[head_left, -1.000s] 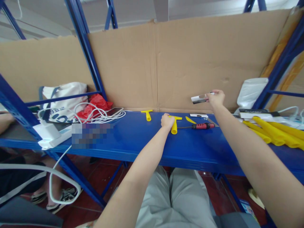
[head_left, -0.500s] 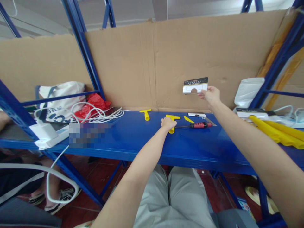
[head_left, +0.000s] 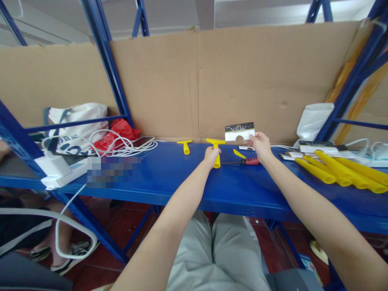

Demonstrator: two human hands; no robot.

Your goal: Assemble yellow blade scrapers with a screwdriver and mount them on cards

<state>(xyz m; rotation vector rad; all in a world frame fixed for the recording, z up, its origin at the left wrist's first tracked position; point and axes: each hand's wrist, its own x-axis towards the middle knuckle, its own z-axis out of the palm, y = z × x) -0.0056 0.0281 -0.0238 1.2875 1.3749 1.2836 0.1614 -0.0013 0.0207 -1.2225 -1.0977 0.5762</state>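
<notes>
My left hand (head_left: 211,157) is closed around a yellow T-shaped plastic tool (head_left: 216,142), its crossbar up and its hollow tube end down. My right hand (head_left: 261,146) pinches the right edge of a black-and-white packaging card (head_left: 239,132) with a rounded cutout in its lower edge. The card is raised over the table's back, just right of the tool and apart from it. Below it lie a small yellow blade-like piece (head_left: 239,154) and a red-and-black screwdriver (head_left: 250,161). A second yellow T-shaped tool (head_left: 186,148) lies to the left.
Several yellow tubular tools (head_left: 336,169) lie with cards at the right of the blue table (head_left: 169,184). White cables (head_left: 129,146), a red plastic bag (head_left: 119,133) and a power strip (head_left: 68,176) occupy the left. Cardboard (head_left: 163,85) walls the back; another person's legs show at lower left.
My right hand has brought the card down and left, closer to the yellow T-shaped tool. My left hand has lifted that tool slightly and tilted it more upright.
</notes>
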